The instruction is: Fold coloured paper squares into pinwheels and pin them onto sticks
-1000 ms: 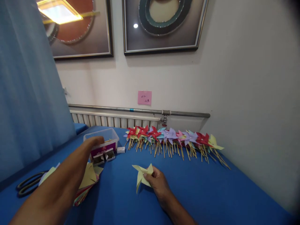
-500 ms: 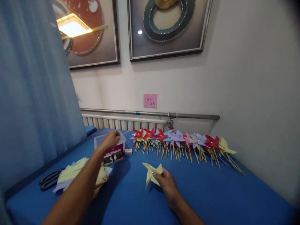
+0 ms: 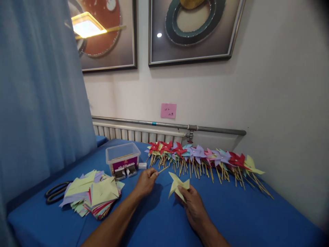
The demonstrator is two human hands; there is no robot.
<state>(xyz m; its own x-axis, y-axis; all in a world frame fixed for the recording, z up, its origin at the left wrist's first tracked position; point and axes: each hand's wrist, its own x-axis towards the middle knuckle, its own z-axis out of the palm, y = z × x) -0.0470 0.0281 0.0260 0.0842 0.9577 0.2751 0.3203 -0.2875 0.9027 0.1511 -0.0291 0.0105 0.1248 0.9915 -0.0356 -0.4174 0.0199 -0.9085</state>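
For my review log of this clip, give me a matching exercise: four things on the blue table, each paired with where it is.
Things:
1. wooden stick
2. yellow paper pinwheel
3. scissors
4. clear plastic box

Places:
A. at the table's far left edge
B. pinched in the left hand
C. behind two small open boxes
D. held in the right hand

Pairs: 1-B, 2-D, 3-A, 4-C

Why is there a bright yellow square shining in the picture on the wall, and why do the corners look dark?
In the head view, the yellow square is a ceiling light's glare reflected in the left framed picture's glass; the right framed picture shows a small white glint; the top right corner darkens from the lens, which also bends straight edges.
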